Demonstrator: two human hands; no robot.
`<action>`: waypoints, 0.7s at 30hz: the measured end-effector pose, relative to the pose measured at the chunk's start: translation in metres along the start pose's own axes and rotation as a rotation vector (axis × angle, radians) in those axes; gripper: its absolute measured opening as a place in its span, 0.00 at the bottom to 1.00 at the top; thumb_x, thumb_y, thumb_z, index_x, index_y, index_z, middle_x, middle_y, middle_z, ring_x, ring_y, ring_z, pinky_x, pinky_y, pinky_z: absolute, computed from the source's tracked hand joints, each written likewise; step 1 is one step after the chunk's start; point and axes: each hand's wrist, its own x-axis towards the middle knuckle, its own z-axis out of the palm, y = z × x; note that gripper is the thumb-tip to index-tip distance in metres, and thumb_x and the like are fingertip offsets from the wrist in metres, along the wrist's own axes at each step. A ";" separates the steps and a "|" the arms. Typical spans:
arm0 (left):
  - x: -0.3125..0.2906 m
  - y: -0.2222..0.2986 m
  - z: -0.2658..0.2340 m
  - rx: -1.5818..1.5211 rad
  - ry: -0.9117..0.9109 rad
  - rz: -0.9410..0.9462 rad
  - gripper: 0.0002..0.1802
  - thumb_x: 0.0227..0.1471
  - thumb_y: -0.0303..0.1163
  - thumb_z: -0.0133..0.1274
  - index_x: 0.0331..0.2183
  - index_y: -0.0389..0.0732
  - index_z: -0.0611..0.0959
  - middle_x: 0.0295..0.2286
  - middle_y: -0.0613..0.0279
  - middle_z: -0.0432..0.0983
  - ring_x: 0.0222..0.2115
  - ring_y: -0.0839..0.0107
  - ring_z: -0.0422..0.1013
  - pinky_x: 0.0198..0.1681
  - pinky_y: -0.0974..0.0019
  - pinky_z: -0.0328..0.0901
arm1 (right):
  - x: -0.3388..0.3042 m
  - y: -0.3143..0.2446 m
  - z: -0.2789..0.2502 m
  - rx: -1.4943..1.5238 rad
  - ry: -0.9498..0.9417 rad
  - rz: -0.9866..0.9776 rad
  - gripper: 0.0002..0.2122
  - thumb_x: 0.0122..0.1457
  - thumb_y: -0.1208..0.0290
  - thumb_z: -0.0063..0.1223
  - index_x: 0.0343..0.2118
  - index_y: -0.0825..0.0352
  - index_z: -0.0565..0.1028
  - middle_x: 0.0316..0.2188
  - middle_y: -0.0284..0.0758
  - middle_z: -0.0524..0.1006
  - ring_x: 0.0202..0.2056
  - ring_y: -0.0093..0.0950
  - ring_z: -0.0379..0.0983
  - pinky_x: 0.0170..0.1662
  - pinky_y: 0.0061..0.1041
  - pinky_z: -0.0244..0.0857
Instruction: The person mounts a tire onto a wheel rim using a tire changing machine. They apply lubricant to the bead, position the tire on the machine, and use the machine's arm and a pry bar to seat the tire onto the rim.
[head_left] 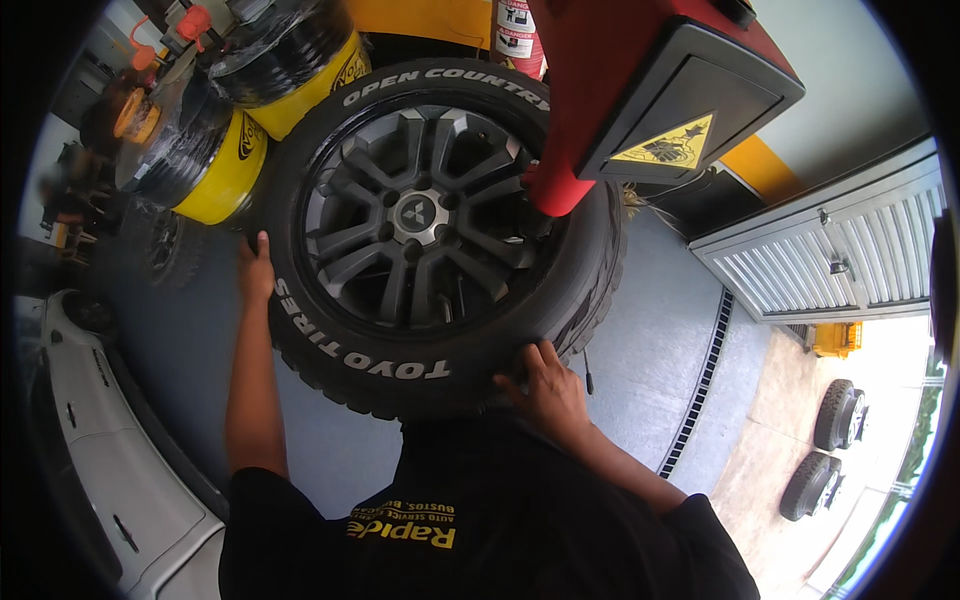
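Observation:
A large wheel lies flat in front of me: a black tire (412,345) with raised white lettering around a dark grey spoked alloy rim (380,265). At the tire's left edge my left hand (257,270) grips the tread, thumb side up, its other fingers hidden beneath. On the near right edge my right hand (550,392) holds the tire with bent fingers against the sidewall and tread. The red arm of a machine (562,185) comes down over the rim's right side, its black-panelled head (655,120) bearing a yellow warning sticker. Its lower end is partly hidden.
Yellow-and-black drums (225,170) stand at the far left, beyond a white vehicle (130,440). A red-and-white cylinder (517,45) is behind the tire. To the right are a silver louvred cabinet (825,240), a floor drain grate (700,380) and two loose wheels (808,487).

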 end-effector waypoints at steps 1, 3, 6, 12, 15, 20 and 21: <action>-0.017 0.006 -0.001 0.008 -0.016 0.023 0.47 0.63 0.65 0.42 0.64 0.33 0.66 0.61 0.37 0.63 0.62 0.38 0.60 0.65 0.48 0.56 | -0.001 0.006 0.001 0.021 -0.020 0.001 0.17 0.59 0.57 0.64 0.38 0.65 0.70 0.40 0.41 0.72 0.31 0.45 0.79 0.33 0.45 0.73; -0.055 0.017 -0.011 0.041 -0.039 0.007 0.46 0.63 0.65 0.42 0.66 0.35 0.63 0.64 0.39 0.59 0.64 0.40 0.56 0.65 0.46 0.55 | -0.002 0.004 -0.001 0.084 -0.072 -0.019 0.16 0.59 0.58 0.63 0.39 0.64 0.71 0.40 0.40 0.72 0.32 0.44 0.79 0.34 0.43 0.74; -0.141 0.050 -0.022 0.178 -0.029 -0.084 0.45 0.63 0.64 0.42 0.68 0.40 0.59 0.67 0.44 0.52 0.68 0.44 0.51 0.66 0.41 0.55 | -0.001 0.005 -0.002 0.161 -0.157 -0.073 0.16 0.60 0.59 0.62 0.41 0.64 0.72 0.41 0.41 0.72 0.34 0.44 0.80 0.37 0.41 0.75; -0.159 0.051 -0.025 0.214 0.040 -0.039 0.43 0.64 0.62 0.43 0.69 0.45 0.58 0.68 0.47 0.50 0.69 0.48 0.49 0.66 0.41 0.55 | 0.003 0.000 -0.013 0.238 -0.389 -0.211 0.18 0.62 0.60 0.61 0.49 0.66 0.73 0.44 0.44 0.68 0.38 0.42 0.81 0.43 0.41 0.76; -0.135 0.041 -0.024 0.201 0.040 0.036 0.43 0.64 0.62 0.43 0.68 0.44 0.60 0.68 0.46 0.51 0.68 0.47 0.50 0.67 0.44 0.54 | 0.004 -0.004 -0.006 0.335 -0.469 -0.281 0.20 0.63 0.61 0.59 0.53 0.68 0.71 0.46 0.44 0.67 0.40 0.41 0.80 0.45 0.39 0.75; -0.091 0.027 -0.021 0.157 -0.007 0.108 0.43 0.64 0.61 0.45 0.67 0.41 0.63 0.67 0.45 0.54 0.67 0.45 0.52 0.68 0.47 0.53 | 0.009 -0.027 0.007 0.461 -0.659 -0.311 0.22 0.66 0.62 0.56 0.58 0.68 0.68 0.48 0.43 0.65 0.46 0.41 0.77 0.51 0.38 0.72; -0.082 0.027 -0.021 0.134 -0.011 0.134 0.42 0.64 0.61 0.45 0.67 0.41 0.63 0.67 0.45 0.55 0.67 0.44 0.52 0.68 0.47 0.52 | 0.012 -0.030 0.010 0.462 -0.691 -0.335 0.22 0.66 0.62 0.56 0.59 0.68 0.68 0.48 0.42 0.65 0.48 0.40 0.76 0.52 0.38 0.71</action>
